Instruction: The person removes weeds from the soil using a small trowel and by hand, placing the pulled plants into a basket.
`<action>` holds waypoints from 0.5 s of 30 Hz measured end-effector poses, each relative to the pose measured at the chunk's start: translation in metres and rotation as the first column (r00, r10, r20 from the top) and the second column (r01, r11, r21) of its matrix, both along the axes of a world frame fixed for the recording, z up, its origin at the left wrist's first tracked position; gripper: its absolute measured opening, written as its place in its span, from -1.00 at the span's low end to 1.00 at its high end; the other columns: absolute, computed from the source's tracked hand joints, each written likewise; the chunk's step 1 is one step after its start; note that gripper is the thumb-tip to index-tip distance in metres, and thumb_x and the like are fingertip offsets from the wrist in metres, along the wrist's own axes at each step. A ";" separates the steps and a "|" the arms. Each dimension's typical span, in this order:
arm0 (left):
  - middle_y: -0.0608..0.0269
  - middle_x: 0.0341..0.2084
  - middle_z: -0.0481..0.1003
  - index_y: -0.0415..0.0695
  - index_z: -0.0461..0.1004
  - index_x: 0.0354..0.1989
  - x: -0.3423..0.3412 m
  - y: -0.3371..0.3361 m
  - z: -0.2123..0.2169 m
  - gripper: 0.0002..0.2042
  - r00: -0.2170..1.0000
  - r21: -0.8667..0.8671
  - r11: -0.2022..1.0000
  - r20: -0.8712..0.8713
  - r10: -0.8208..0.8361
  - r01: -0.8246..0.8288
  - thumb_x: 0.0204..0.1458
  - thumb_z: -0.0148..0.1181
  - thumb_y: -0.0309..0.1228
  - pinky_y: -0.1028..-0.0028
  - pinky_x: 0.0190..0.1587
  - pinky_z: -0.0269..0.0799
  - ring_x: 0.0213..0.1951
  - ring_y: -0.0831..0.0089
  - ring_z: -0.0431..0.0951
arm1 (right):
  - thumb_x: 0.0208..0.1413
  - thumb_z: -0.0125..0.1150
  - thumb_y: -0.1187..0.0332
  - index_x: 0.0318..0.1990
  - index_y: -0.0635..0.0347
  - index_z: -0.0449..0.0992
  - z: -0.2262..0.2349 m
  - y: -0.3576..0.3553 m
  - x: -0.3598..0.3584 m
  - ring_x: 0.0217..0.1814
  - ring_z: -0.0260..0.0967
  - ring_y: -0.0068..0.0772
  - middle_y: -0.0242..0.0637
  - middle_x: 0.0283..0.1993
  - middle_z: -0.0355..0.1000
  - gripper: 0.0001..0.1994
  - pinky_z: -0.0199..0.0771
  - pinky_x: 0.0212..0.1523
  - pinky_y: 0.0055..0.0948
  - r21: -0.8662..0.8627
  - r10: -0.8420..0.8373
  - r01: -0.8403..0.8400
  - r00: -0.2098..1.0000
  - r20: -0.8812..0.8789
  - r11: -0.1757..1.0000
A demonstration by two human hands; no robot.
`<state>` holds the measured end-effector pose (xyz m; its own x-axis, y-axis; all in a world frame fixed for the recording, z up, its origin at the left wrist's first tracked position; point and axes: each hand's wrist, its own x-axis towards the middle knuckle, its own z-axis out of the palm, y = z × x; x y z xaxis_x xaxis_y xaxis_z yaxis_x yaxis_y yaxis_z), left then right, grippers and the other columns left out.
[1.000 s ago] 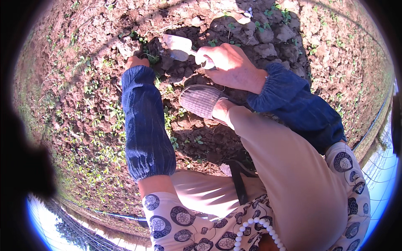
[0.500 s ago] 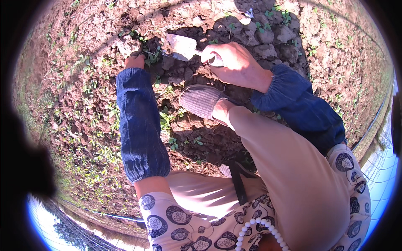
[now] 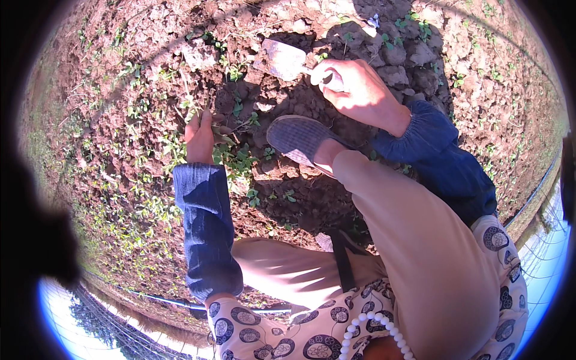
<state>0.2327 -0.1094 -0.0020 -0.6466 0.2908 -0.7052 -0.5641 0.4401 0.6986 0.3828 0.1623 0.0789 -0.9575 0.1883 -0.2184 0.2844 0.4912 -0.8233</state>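
My right hand (image 3: 363,99) is closed round the handle of a hand trowel (image 3: 284,60). The trowel's flat, soil-smeared blade points left, over the broken soil. To the left and lower, my left hand (image 3: 200,138) has its fingers pinched together on a small green plant (image 3: 191,103) with thin stems. Leafy sprigs lie about the fingertips, and I cannot tell which of them are in the grip. Just right of this hand is a low clump of green leaves (image 3: 240,161).
My shoe (image 3: 297,137) rests on the soil between the hands, with my bent knee (image 3: 360,174) behind it. Clods (image 3: 393,75) lie in shade beyond the right hand. Small green seedlings (image 3: 423,29) dot the far soil; denser weeds (image 3: 150,219) spread at the left.
My left hand has come back toward me, away from the dug soil, with a plant at its fingers. My right hand and the trowel have shifted a little to the right.
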 end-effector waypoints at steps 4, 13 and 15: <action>0.03 -0.31 0.51 -0.31 0.30 -0.13 0.008 0.011 -0.019 -0.77 0.970 0.091 0.977 -0.131 0.205 -0.194 0.19 -0.12 -0.38 0.47 -0.46 0.50 -0.42 0.30 0.58 | -0.09 0.11 0.59 -0.29 0.25 0.43 0.002 -0.009 -0.004 -0.49 0.34 -0.46 -0.21 -0.48 0.41 -0.84 0.35 -0.39 -0.48 -0.070 0.006 -0.009 0.999 -0.039 0.997; 0.35 -0.67 0.34 -0.08 0.25 -0.27 -0.061 -0.025 -0.008 -0.93 0.749 0.286 0.788 -0.256 0.611 -0.545 0.17 -0.03 -0.40 0.66 -0.76 0.08 -0.72 0.64 0.21 | -0.06 0.09 0.58 -0.27 0.26 0.42 0.006 -0.017 -0.004 -0.43 0.37 -0.50 -0.24 -0.44 0.43 -0.84 0.38 -0.33 -0.50 -0.077 0.018 -0.022 0.999 -0.043 0.997; 0.34 -0.59 0.40 -0.09 0.32 -0.20 -0.042 -0.035 -0.009 -0.87 0.813 0.148 0.874 -0.321 0.485 -0.463 0.13 0.06 -0.38 0.65 -0.67 0.20 -0.65 0.62 0.30 | -0.06 0.09 0.59 -0.27 0.25 0.42 0.010 -0.017 -0.003 -0.43 0.37 -0.49 -0.25 -0.44 0.43 -0.84 0.38 -0.32 -0.50 -0.114 0.048 -0.047 0.999 0.012 0.992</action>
<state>0.1908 -0.1442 -0.0106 -0.9090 -0.0792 -0.4091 -0.4163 0.1310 0.8997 0.3799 0.1448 0.0884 -0.9614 0.1159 -0.2497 0.2753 0.4077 -0.8707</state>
